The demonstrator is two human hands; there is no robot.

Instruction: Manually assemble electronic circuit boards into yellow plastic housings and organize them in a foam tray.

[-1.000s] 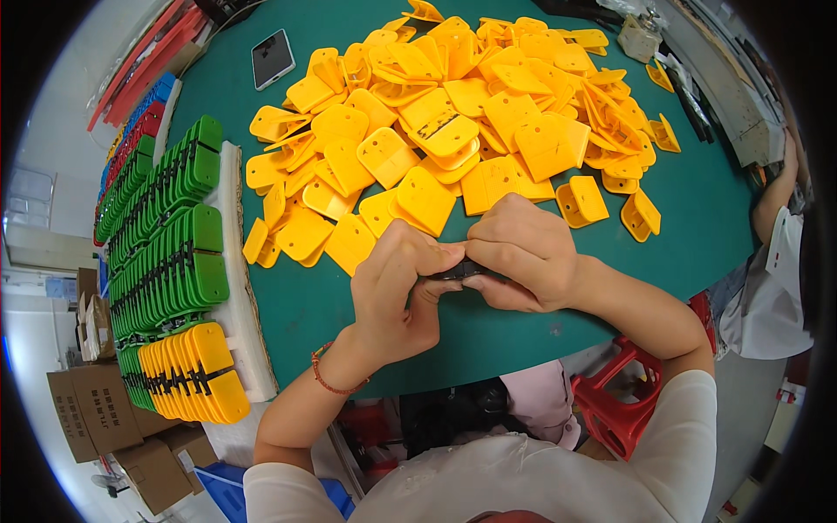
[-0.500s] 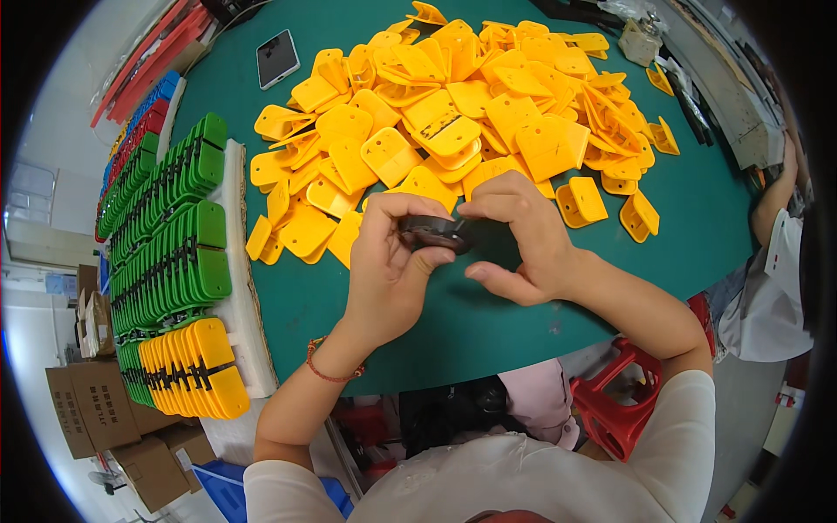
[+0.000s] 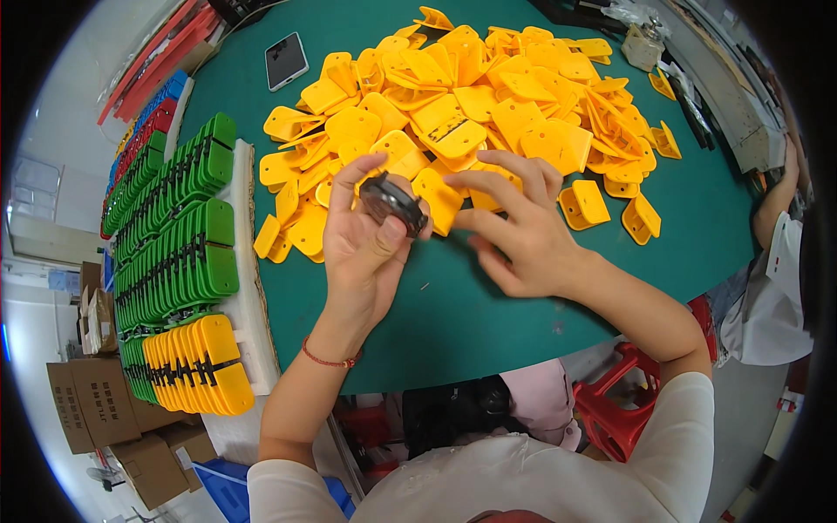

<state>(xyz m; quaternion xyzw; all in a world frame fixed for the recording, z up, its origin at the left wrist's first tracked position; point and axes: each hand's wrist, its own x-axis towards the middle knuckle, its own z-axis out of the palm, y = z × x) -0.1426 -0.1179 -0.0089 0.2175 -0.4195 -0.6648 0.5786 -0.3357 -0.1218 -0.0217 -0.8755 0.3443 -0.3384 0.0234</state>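
My left hand (image 3: 362, 253) is closed around a dark, glossy round piece (image 3: 392, 206) with a black rim, held tilted above the green tabletop; its exact kind does not show. To the right of it, my right hand (image 3: 523, 227) has its fingers bent and spread, with nothing visible between them. Its fingertips point at the black piece without touching it. Beyond both hands lies a big heap of yellow plastic hinged pieces (image 3: 558, 144) with small holes. One yellow piece (image 3: 438, 202) shows between my hands; whether my right fingers touch it, I cannot tell.
Rows of green pieces (image 3: 170, 270) with black middles stand on a pale board at the left, with a yellow row (image 3: 196, 366) at the near end. A phone (image 3: 286, 61) lies at the back left. Metal equipment (image 3: 732, 105) and another person's arm (image 3: 779, 192) are at the right.
My left hand has shifted left and tipped the black piece. My right hand's fingers have spread and moved down slightly, away from it. The whole view has shifted a little.
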